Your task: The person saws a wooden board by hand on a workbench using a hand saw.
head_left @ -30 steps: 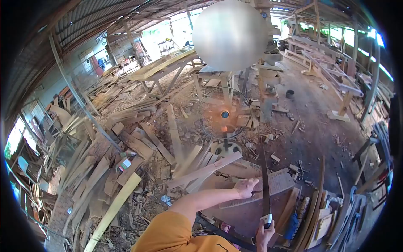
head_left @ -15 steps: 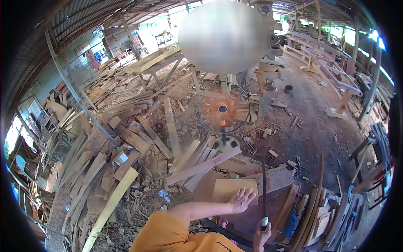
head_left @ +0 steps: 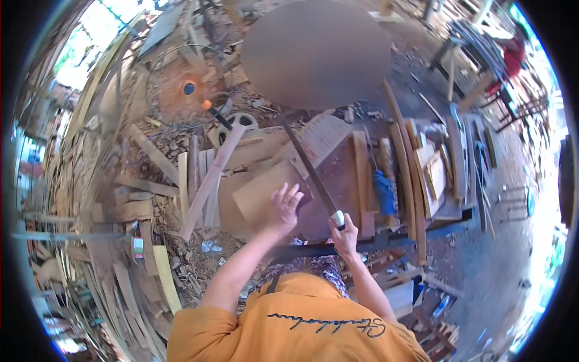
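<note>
My left hand [head_left: 286,208] is over the lower right edge of a flat light-brown wooden board [head_left: 256,192], its fingers apart and nothing held in it. The board lies on a dark brown work surface [head_left: 335,211]. My right hand [head_left: 345,234] is closed around the pale handle of a long dark saw [head_left: 310,169]. The blade points away from me, up and to the left, and passes beside a rough greyish plank [head_left: 322,142]. It stands apart from the board.
A round fan [head_left: 189,88] stands at the upper left. Long wood strips [head_left: 214,181] lie left of the board. Upright planks [head_left: 404,181] and a blue object [head_left: 384,192] are to the right. A person in red [head_left: 514,55] is at the far upper right.
The view has tilted down and turned, so the fan shows farther left. My right hand and the saw now show more fully, with the blade slanting left. My left hand remains by the board.
</note>
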Action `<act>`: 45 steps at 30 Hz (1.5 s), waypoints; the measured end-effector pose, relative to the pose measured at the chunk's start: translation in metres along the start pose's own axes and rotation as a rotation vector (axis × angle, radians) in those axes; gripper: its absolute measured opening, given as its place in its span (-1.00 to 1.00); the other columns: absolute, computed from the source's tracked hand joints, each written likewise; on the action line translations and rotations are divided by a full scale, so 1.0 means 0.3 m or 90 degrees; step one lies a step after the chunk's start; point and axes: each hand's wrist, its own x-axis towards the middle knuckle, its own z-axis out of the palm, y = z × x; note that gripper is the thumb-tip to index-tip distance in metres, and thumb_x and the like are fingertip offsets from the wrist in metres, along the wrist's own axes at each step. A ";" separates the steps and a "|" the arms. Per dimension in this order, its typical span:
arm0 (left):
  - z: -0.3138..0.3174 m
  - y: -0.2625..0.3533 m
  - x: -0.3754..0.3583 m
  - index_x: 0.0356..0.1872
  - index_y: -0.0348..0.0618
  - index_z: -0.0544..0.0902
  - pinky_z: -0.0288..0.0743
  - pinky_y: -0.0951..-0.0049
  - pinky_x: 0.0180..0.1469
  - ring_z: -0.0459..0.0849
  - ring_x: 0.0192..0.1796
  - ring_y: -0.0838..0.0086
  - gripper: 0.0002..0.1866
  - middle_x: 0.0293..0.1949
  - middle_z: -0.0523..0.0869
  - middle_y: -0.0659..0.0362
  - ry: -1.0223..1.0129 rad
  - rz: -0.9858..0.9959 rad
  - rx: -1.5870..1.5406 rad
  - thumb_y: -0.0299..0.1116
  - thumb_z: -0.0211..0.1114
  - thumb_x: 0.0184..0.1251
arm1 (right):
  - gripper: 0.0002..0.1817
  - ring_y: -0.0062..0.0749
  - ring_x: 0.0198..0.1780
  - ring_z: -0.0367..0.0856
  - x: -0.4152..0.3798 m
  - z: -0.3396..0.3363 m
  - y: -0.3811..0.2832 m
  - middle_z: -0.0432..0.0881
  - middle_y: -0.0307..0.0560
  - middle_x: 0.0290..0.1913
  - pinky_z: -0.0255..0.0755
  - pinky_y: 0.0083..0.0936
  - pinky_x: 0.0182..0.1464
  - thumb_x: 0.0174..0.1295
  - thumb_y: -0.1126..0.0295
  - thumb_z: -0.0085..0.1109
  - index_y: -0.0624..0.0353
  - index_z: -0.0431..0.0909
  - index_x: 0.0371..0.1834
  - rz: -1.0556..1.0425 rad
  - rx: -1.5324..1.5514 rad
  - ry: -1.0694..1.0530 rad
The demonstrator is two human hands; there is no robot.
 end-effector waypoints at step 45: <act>0.117 -0.154 0.287 0.30 0.07 0.49 -0.01 -0.16 0.43 0.28 0.45 0.21 -0.53 0.28 0.48 0.16 0.070 -0.443 0.260 -0.04 0.06 0.46 | -0.75 0.18 -0.25 0.62 -0.053 -0.037 -0.052 0.58 0.16 -0.33 0.46 -0.07 -0.29 0.32 0.30 0.28 0.19 0.41 -0.23 -0.054 -0.099 -0.096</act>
